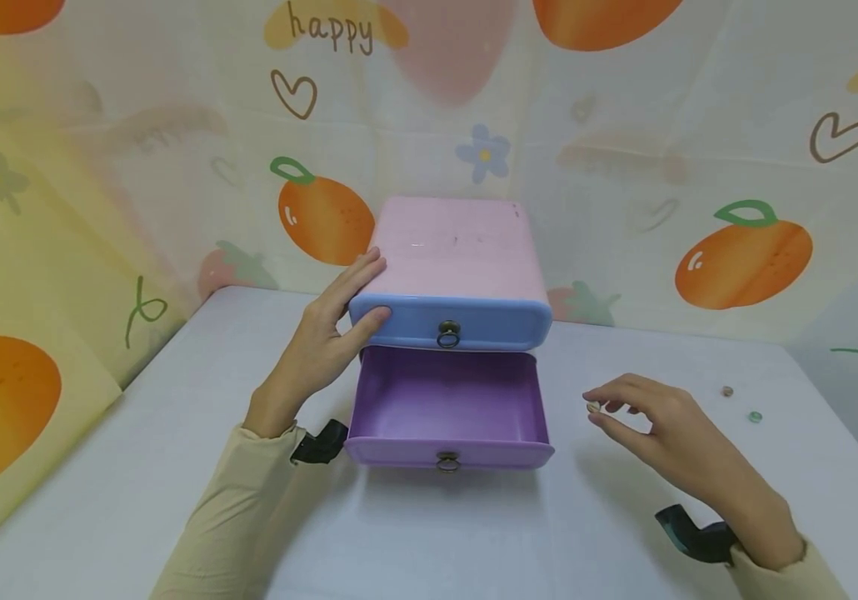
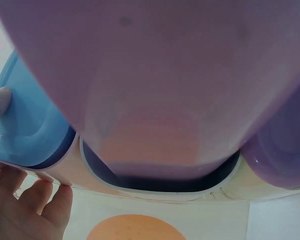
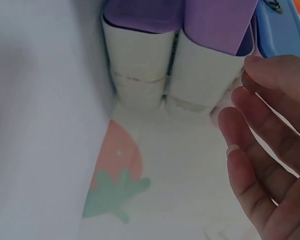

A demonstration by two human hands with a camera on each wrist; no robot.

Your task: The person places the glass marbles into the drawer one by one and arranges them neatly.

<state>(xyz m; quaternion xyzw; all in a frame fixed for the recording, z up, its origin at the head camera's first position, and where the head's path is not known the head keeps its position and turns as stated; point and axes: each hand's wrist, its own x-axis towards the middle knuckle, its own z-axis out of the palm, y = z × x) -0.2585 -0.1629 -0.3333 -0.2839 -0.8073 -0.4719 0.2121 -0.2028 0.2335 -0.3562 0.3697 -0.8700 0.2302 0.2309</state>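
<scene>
A small drawer cabinet with a pink top stands on the table. Its upper drawer has a blue front with a ring pull and sits closed. Below it, a purple drawer is pulled far out, with a bare floor showing. My left hand rests on the cabinet's upper left corner, thumb on the blue front, fingers extended along the side. Right of the open drawer, above the table, my right hand pinches a small round bead between thumb and index finger; the fingertips partly cover it.
On the table's right side lie a small brown bead and a green bead. Another purple drawer shows at the cabinet's bottom level in the right wrist view. A fruit-printed cloth hangs behind the white table.
</scene>
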